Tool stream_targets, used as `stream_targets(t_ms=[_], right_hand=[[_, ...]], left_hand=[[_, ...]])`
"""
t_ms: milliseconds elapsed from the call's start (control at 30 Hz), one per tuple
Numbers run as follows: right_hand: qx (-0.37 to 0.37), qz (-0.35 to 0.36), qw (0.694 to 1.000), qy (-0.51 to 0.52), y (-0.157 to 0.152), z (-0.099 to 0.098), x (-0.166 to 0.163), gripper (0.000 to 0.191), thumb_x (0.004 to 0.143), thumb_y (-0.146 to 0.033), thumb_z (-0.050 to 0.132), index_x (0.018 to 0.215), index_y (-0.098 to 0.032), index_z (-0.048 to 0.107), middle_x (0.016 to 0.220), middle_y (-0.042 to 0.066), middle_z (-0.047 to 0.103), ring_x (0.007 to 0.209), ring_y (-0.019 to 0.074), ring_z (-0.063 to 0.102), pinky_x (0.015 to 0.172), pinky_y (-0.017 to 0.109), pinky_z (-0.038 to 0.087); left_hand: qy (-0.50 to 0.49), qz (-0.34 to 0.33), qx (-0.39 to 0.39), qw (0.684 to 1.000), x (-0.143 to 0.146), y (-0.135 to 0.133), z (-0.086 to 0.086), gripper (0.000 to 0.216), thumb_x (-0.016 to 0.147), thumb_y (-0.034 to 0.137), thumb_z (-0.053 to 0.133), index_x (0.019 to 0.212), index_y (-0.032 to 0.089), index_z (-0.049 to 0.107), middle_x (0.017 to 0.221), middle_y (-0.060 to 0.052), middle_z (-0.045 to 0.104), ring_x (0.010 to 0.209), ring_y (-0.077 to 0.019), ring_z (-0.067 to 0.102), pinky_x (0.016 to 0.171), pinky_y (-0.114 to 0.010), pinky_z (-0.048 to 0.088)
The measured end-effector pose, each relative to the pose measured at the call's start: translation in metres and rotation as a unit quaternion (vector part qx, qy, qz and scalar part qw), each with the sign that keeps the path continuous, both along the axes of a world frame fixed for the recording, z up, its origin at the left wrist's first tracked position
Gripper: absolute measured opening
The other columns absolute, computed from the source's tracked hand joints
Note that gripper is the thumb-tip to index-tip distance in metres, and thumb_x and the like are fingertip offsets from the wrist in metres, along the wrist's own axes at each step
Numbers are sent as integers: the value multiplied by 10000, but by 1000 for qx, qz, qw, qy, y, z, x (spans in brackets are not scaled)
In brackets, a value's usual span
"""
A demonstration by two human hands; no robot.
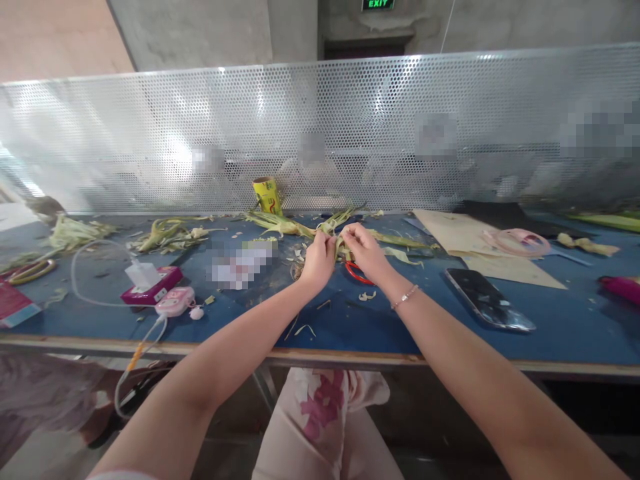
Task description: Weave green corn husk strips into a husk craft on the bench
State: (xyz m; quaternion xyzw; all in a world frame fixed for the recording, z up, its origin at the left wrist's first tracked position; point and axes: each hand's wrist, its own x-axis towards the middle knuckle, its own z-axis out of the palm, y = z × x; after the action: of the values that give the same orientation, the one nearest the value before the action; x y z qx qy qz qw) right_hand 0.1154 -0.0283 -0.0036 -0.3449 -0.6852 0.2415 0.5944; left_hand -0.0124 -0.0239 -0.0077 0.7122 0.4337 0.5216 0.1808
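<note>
My left hand (pixel 320 258) and my right hand (pixel 364 249) are close together over the middle of the blue table. Both are closed, their fingertips pinching a pale green corn husk (pixel 340 248) between them. Just behind the hands lie more husks (pixel 281 225) with long, thin ends. A red loop, probably a scissors handle (pixel 359 272), shows under my right hand, and its other parts are hidden. Small husk scraps (pixel 367 296) lie on the table in front of the hands.
A yellow can (pixel 267 196) stands by the perforated metal screen (pixel 350 133). On the left are a purple box (pixel 153 287), a pink case (pixel 175 302) and a white cable. A phone (pixel 487 300), brown paper (pixel 525 268) and a pink tape roll (pixel 517 243) lie right.
</note>
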Motion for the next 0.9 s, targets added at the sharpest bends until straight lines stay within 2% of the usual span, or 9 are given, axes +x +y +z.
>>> stream_targets(t_ms=[300,500,733,900], right_hand=[[-36,9,999,-2,9,-4,10,249,818,-461,545,826,-213,556,644,-34,458,550,108,373,540,265,288],[-42,22,999,-10,4,-1,6,281,810,-496,546,813,-215,550,670,-30,454,580,111,379,566,266,309],[-57,45,997,-2,1,-1,1,251,752,-431,621,778,-222,484,701,-28,460,645,125,429,614,272,365],[-108,70,991,23,9,-7,5,237,721,-389,643,836,-222,520,687,-40,484,585,108,436,545,258,364]], left_hand=[[80,7,-8,997,-5,7,6,133,880,243,460,760,190,481,730,-35,595,694,-148,541,663,-262,395],[101,9,27,995,-6,5,3,122,900,259,409,822,197,479,713,-36,586,663,-154,544,662,-272,398],[86,-8,31,996,-5,2,3,75,862,175,427,804,200,468,699,-30,573,648,-145,532,645,-266,390],[16,-22,-48,998,-3,5,8,170,825,166,500,666,192,447,588,20,497,589,-115,481,604,-239,371]])
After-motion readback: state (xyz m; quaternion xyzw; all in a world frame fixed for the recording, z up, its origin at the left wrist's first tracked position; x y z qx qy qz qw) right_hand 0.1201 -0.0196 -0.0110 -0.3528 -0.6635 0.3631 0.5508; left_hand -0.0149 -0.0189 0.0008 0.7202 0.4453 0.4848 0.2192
